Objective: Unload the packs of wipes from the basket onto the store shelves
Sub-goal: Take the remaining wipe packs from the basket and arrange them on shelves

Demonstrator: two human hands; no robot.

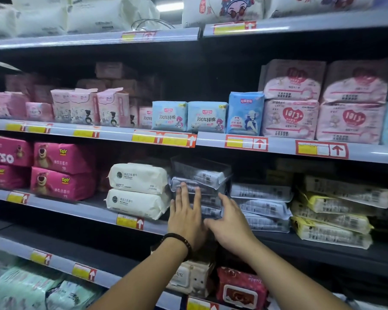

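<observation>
Head view: left hand (186, 211) and right hand (231, 222), fingers straight and gripping nothing, seem to square the stacked grey plastic wipes packs (202, 175); next probably calls for another from the unseen basket.

"LOTSO" on pink pack (8, 154), "100%" on blue pack (169, 117)

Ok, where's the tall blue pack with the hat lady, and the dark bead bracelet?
Tall blue hat-lady pack (245, 113): head view, front face.
Dark bead bracelet (181, 238): head view, beads atop wrist.
</observation>
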